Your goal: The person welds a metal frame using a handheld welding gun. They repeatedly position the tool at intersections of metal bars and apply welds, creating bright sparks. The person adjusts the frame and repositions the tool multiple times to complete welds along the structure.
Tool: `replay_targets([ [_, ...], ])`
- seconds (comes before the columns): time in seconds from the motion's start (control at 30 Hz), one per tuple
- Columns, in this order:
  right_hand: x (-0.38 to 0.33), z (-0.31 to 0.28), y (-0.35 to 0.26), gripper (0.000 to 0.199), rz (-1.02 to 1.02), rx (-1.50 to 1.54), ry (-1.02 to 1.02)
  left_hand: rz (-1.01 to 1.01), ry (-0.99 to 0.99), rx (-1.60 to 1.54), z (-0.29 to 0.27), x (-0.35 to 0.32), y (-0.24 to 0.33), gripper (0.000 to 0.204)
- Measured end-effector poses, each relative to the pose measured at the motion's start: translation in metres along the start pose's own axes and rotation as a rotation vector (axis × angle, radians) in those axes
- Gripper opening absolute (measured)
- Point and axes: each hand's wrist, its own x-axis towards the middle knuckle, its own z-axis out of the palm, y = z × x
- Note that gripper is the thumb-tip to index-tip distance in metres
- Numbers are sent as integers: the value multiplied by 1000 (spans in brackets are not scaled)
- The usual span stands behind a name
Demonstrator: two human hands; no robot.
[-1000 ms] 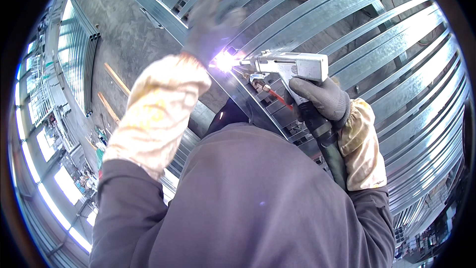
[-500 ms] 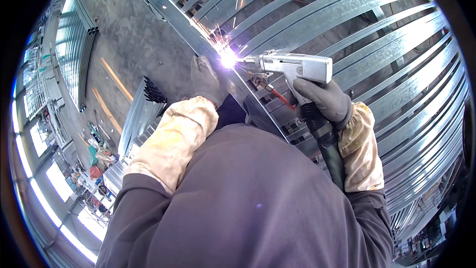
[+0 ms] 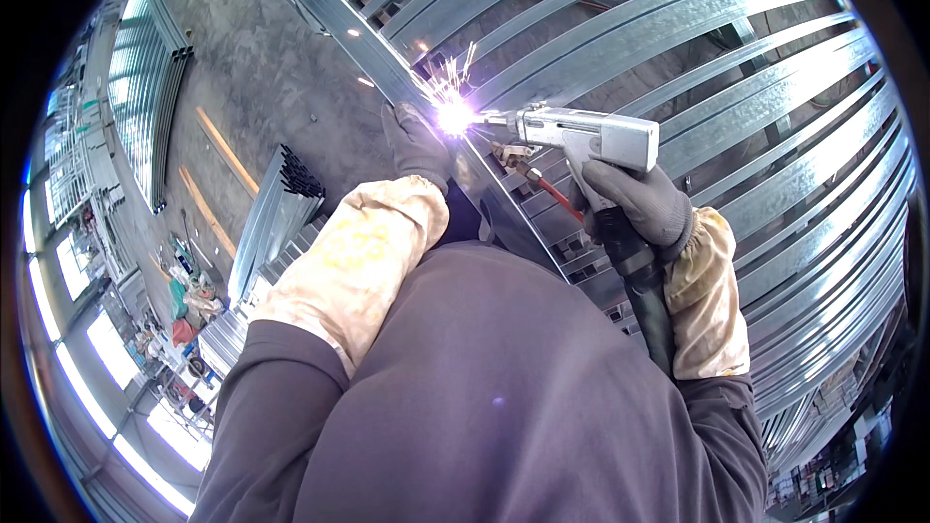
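Observation:
My right hand (image 3: 639,201), in a grey glove, is wrapped round the grip of a silver pistol-shaped welding gun (image 3: 596,136). A thick black cable (image 3: 647,305) runs down from its grip. The nozzle points left at a bright arc (image 3: 455,118) on a galvanized steel bar (image 3: 325,15), throwing sparks and hiding the joint. Just left of the arc, my gloved left hand (image 3: 418,145) grips the bar's near side, its fingers together and partly hidden. Crossbars (image 3: 581,63) of the steel frame meet the bar from the right.
A red hose with a clamp (image 3: 538,180) lies beneath the gun. On the floor to the left are two wooden strips (image 3: 225,150) and bundled steel tubes (image 3: 276,208). Stacked steel profiles (image 3: 140,92) lie farther left. Layers of steel bars (image 3: 823,232) fill the right side.
The arc and the welding gun have shifted slightly right. My left hand has moved a little right and forward along the bar. The sparks have changed shape.

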Motion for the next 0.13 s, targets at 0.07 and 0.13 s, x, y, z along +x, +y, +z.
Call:
replay_targets([
  [0.07, -1, 0, 0, 38, -1, -2, -4, 4, 55, 80, 4, -15, 30, 59],
  [0.13, -1, 1, -1, 39, -1, -21, -9, 37, 60, 141, -4, -5, 15, 58],
])
